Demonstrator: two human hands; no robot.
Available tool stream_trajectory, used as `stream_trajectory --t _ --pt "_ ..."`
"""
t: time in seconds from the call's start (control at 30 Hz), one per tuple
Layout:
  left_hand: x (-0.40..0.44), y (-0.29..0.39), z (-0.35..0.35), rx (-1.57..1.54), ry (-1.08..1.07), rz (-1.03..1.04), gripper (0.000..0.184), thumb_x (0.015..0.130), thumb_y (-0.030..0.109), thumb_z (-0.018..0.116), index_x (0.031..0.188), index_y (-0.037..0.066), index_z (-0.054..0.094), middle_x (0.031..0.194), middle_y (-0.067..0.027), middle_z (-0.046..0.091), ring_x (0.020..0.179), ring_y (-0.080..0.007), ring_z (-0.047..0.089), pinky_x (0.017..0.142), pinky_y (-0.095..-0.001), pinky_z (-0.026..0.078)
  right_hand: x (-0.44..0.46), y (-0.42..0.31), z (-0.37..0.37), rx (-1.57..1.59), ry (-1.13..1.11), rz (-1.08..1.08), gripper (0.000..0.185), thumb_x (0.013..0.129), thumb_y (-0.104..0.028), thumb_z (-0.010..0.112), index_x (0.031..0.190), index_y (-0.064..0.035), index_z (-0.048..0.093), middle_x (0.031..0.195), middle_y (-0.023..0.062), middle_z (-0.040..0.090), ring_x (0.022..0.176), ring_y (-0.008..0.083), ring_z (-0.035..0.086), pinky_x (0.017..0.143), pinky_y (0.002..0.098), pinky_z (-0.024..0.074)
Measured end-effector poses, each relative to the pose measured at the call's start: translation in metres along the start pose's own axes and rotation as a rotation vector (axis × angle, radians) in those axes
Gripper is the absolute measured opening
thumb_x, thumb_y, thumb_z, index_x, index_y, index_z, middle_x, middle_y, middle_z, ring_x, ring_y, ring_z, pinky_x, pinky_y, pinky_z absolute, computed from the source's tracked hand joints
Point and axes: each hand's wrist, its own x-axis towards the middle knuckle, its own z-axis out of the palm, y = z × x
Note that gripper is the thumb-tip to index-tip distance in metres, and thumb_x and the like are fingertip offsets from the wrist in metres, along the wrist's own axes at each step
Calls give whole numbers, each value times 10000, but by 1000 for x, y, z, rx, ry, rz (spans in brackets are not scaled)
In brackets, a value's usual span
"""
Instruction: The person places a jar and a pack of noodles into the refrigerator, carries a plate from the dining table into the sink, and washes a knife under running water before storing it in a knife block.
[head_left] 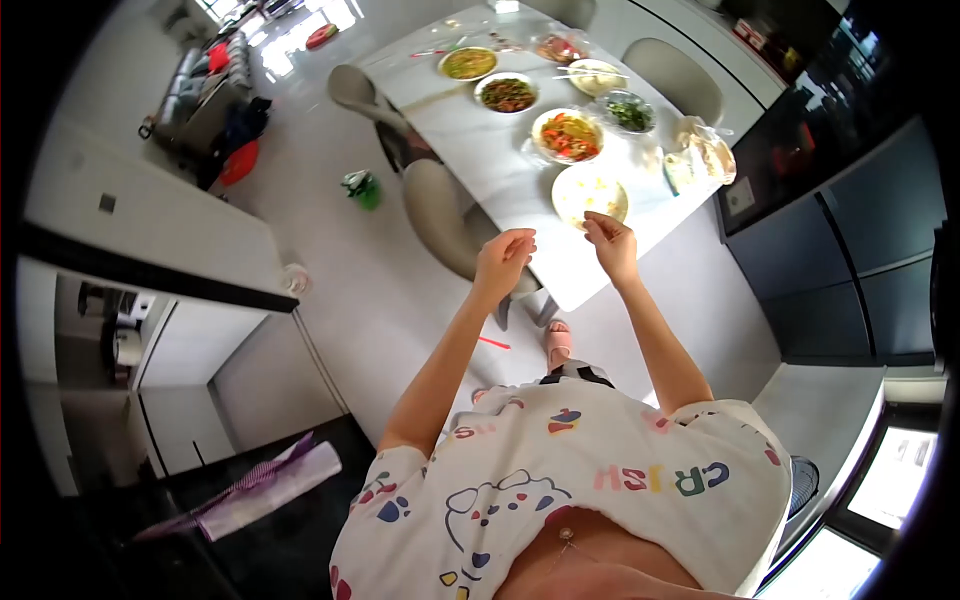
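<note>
The plate (566,192) lies by the right hand (614,246), fingers (600,220) curled together as in the left hand (504,264), any hold unclear.

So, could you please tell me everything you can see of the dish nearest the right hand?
The dish is round, pale and shallow-looking, with a smooth surface that may be ceramic. Yellowish bits lie scattered in it. It sits face up near one end of the white table. The right hand overlaps its near rim in this view; I cannot tell whether they touch.
</note>
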Motion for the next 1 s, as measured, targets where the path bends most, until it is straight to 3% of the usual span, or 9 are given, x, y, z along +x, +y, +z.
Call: stream_trajectory --t 0.07,0.2,0.3,0.47,0.5,0.6,0.7,0.9,1.0 --pt "57 -44 25 -68 23 -169 310 959 155 564 1221 -10 569 1021 -65 643 860 -119 617 753 -234 502 51 74 -33 -162 158 9 226 876 -153 636 1051 -32 711 867 151 720 778 201 698 718 304 536" --pt "154 -146 50 79 114 -340 487 930 207 562 1348 -24 468 1050 -63 634 864 -111 612 765 -242 501 122 143 -70 -457 158 165 289 899 -180 568 1128 -38 673 997 146 708 899 242 679 820 336 522" --pt "193 -178 69 375 219 -388 543 919 188 528 1406 -15 401 1179 -145 617 1029 -204 608 842 -303 490 161 202 -78 -664 141 184 351 894 -217 501 1165 -46 644 1053 199 676 1005 364 638 893 415 491" --pt "223 -203 84 358 332 -519 583 908 98 521 1449 4 326 1395 -187 484 1284 -301 475 1052 -365 380 190 223 -75 -654 39 307 313 898 -212 496 1112 -67 673 984 198 681 930 336 652 826 396 493" --pt "229 -213 82 343 359 -583 579 900 70 547 1445 36 356 1373 -178 508 1213 -287 545 963 -355 467 191 222 -73 -600 32 344 308 900 -210 497 1107 -70 678 967 190 686 908 321 657 813 387 494" --pt "237 -251 74 80 335 -595 529 891 61 578 1403 88 448 1278 -145 588 1051 -246 637 793 -337 547 187 210 -68 -385 32 406 305 906 -200 501 1110 -70 687 922 152 694 847 260 654 789 359 494" --pt "228 -212 82 70 267 -675 412 923 57 561 1320 160 514 1189 -75 616 1020 -194 643 817 -380 582 186 197 -70 -340 -5 453 308 910 -179 501 1132 -64 682 902 120 698 795 179 636 747 334 499" --pt "180 -144 71 -20 197 -617 479 919 37 553 1376 151 467 1165 -87 615 1030 -215 640 833 -373 573 154 128 -77 -370 -80 396 296 910 -155 524 1133 -44 684 874 97 694 743 122 620 689 295 500" --pt "130 -105 35 -246 175 -529 492 935 64 532 1411 136 430 1164 -87 611 1044 -207 634 848 -364 566 147 82 -68 -326 -218 310 293 927 -157 532 1151 -35 676 908 81 700 754 103 628 684 270 519"
